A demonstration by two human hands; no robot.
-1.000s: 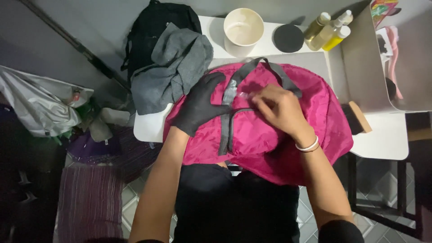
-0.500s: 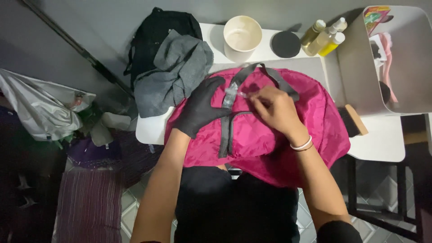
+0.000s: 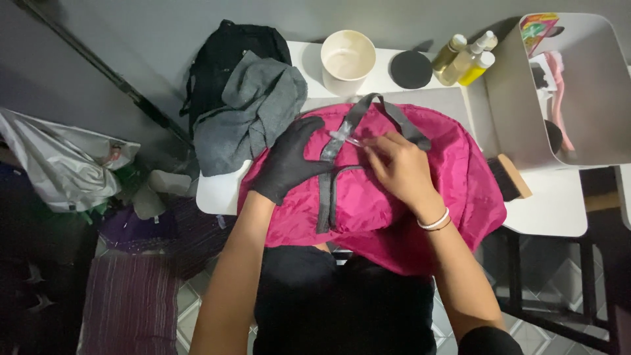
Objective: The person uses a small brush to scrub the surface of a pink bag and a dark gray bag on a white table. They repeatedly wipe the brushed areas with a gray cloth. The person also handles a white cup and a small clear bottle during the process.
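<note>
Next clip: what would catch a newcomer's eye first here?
The bright pink bag spread over the white table stands out at once, in the middle of the view. On it, the left hand in a black glove presses down by the grey strap, while the bare right hand pinches a small clear thing, too small to tell. Behind, a cream cup and yellowish bottles stand at the table's far edge.

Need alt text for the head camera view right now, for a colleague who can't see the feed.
A person's black-gloved left hand presses on a magenta nylon bag with grey straps on a white table, while the bare right hand holds a small clear item, too small to identify, at a strap. Behind sit a cream paper cup, three small bottles and a grey cloth.
</note>
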